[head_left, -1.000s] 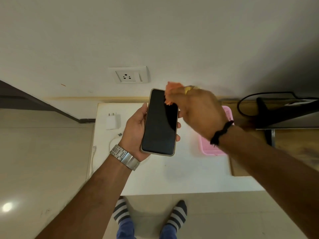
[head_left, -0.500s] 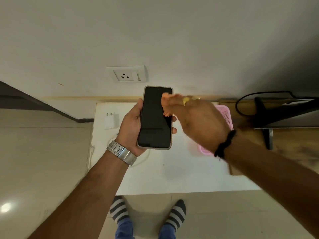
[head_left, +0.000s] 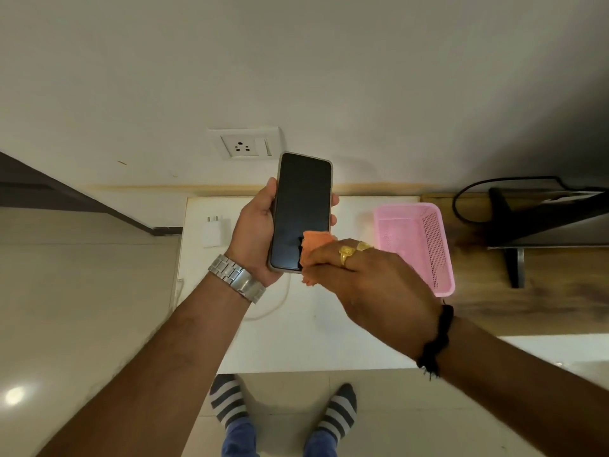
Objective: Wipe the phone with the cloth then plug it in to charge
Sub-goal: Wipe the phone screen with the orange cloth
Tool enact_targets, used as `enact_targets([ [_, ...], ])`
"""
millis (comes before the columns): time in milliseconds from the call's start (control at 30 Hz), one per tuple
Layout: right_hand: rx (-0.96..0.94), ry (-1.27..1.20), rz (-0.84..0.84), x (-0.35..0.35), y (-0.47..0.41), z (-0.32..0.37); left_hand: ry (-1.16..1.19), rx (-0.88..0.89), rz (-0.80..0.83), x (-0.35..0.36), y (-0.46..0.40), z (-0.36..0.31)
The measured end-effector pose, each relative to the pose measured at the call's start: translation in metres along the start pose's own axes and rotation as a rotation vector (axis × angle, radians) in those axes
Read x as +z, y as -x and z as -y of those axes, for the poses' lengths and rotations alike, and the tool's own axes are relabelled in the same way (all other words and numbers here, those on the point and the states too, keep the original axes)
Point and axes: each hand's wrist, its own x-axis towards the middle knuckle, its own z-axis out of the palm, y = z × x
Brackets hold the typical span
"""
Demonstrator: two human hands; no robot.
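Orange cloth (head_left: 316, 245) in right hand (head_left: 369, 288) covers phone's (head_left: 301, 209) lower edge, left hand (head_left: 255, 232) gripping phone.

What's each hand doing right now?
Left hand: closed around the phone.
Right hand: closed on the orange cloth, against the screen's lower corner.

Wall socket (head_left: 245, 147) is wide open from the left and above, but the raised phone (head_left: 301, 211) sits just beside its right edge. On the table (head_left: 329, 324) the near half is bare — only the charger brick (head_left: 216, 231) far left and pink basket (head_left: 417, 242) far right crowd the back.
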Motion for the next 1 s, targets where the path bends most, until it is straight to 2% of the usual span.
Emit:
enact_targets([
  [167,-0.002,0.049,-0.073,-0.004,-0.004,-0.004,0.028,0.006,0.020,0.003,0.001,0.003],
  [300,-0.031,-0.077,-0.043,0.009,-0.017,0.017,0.031,-0.026,-0.013,0.014,-0.002,0.017],
  [500,-0.005,0.036,-0.030,-0.007,0.004,0.000,0.012,0.028,0.001,0.001,0.006,0.001],
  [700,-0.035,-0.076,0.039,0.009,-0.007,0.011,0.058,0.001,-0.011,0.006,0.005,0.007],
  [800,-0.011,0.015,-0.018,-0.003,0.002,0.007,0.067,0.028,0.010,-0.001,0.007,0.004],
  [933,-0.040,-0.121,-0.013,0.001,-0.017,0.020,0.078,-0.019,-0.032,0.007,0.006,0.016],
  [1000,0.043,-0.109,0.024,-0.010,-0.036,0.004,0.084,-0.023,-0.042,0.008,0.005,0.020],
])
